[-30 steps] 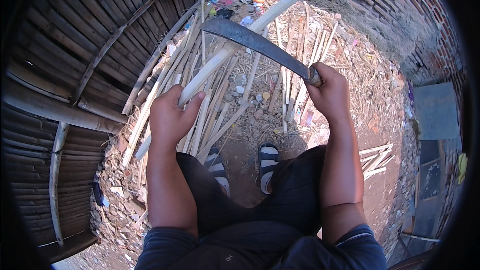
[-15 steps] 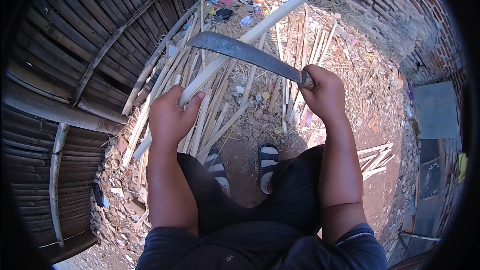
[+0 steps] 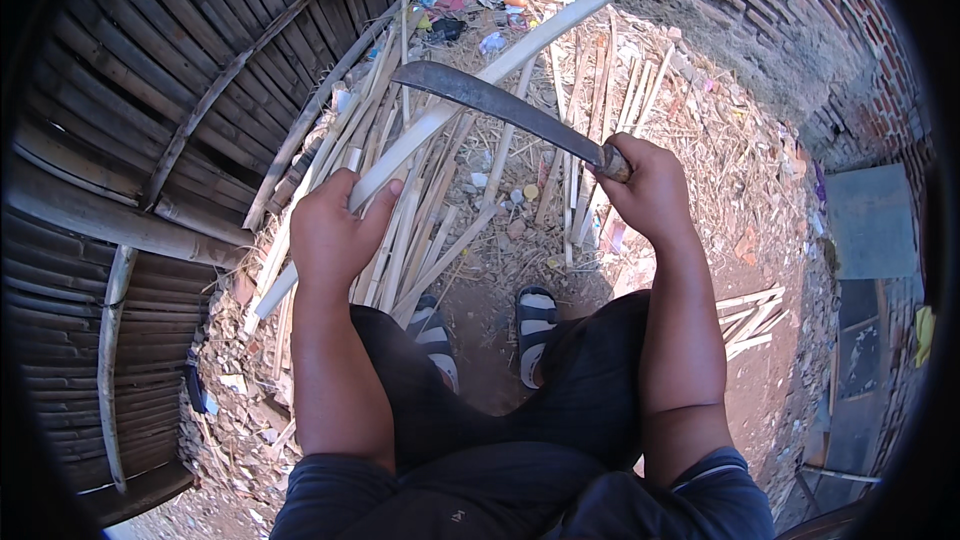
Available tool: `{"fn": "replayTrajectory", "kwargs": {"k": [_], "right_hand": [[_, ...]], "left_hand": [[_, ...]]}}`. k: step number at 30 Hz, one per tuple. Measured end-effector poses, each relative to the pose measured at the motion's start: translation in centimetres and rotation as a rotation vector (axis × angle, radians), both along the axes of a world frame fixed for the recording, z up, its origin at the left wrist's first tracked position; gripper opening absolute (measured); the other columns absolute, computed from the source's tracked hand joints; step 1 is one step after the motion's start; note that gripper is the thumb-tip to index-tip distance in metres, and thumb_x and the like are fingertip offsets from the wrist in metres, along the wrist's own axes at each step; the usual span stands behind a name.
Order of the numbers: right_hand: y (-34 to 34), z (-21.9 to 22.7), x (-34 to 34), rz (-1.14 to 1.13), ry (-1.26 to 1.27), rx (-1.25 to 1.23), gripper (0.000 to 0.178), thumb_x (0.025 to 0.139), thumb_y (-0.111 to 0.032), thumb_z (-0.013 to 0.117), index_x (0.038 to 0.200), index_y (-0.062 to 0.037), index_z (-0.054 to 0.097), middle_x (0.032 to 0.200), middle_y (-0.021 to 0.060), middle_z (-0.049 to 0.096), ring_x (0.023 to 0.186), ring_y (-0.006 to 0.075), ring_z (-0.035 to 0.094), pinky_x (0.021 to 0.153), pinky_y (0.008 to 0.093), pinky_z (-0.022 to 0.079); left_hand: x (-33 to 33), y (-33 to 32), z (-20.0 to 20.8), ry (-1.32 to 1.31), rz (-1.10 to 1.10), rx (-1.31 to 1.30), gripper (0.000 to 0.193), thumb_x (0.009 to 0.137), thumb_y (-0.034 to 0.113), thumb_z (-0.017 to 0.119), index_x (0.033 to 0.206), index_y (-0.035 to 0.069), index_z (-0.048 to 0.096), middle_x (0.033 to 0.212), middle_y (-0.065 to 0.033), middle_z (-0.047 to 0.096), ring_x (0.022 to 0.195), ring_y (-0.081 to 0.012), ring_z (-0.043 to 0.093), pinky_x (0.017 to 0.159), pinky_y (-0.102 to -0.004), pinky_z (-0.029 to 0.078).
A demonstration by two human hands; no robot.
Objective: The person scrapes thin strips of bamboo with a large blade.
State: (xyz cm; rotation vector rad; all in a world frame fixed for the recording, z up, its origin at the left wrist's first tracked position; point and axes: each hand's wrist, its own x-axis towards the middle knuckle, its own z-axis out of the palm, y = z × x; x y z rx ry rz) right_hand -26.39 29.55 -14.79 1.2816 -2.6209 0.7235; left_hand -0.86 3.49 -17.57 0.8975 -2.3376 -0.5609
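Note:
My left hand is closed around a long pale strip, apparently split bamboo, which slants from lower left to the upper right. In my right hand is the wooden handle of a machete. Its dark, curved blade points left and crosses over the strip, beyond my left hand. Whether the blade's edge touches the strip I cannot tell. The strip's lower end sticks out to the left of my left wrist.
Many pale strips lie piled on the littered ground ahead and left. A smaller bundle lies at right. A bamboo slat wall stands left, a brick wall at the far right. My sandalled feet are below.
My left hand has shifted slightly left, drawing the strip down and to the left. The machete's tip has moved a little to the right; my right hand is almost still.

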Motion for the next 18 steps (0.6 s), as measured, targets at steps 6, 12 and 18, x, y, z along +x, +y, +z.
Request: {"fn": "replayTrajectory", "kwargs": {"k": [6, 12, 18], "right_hand": [[0.2, 0.3, -0.6, -0.162, -0.095, -0.085, 0.021, 0.086, -0.024, 0.083, 0.099, -0.0108, 0.073, 0.083, 0.0154, 0.072, 0.080, 0.0379, 0.072, 0.069, 0.0471, 0.054], [0.5, 0.4, -0.9, -0.162, -0.046, -0.057, 0.022, 0.085, -0.021, 0.082, 0.102, -0.0107, 0.073, 0.087, 0.0154, 0.072, 0.083, 0.0374, 0.072, 0.072, 0.0476, 0.055], [0.0, 0.5, 0.3, -0.054, 0.039, 0.025, 0.021, 0.084, -0.021, 0.082, 0.100, -0.0112, 0.071, 0.087, 0.0148, 0.072, 0.083, 0.0384, 0.071, 0.072, 0.0479, 0.055]], "left_hand": [[0.1, 0.0, 0.3, -0.030, -0.004, 0.041, 0.049, 0.087, 0.048, 0.085, 0.090, 0.001, 0.073, 0.068, -0.0161, 0.067, 0.061, -0.0293, 0.065, 0.060, -0.0413, 0.051], [0.0, 0.2, 0.6, -0.050, 0.053, 0.014, 0.052, 0.087, 0.050, 0.085, 0.092, 0.000, 0.074, 0.069, -0.0164, 0.066, 0.061, -0.0277, 0.064, 0.061, -0.0401, 0.050], [0.1, -0.1, 0.2, -0.014, 0.093, -0.023, 0.057, 0.086, 0.058, 0.083, 0.086, 0.001, 0.072, 0.064, -0.0168, 0.065, 0.058, -0.0342, 0.067, 0.058, -0.0437, 0.052]]}}
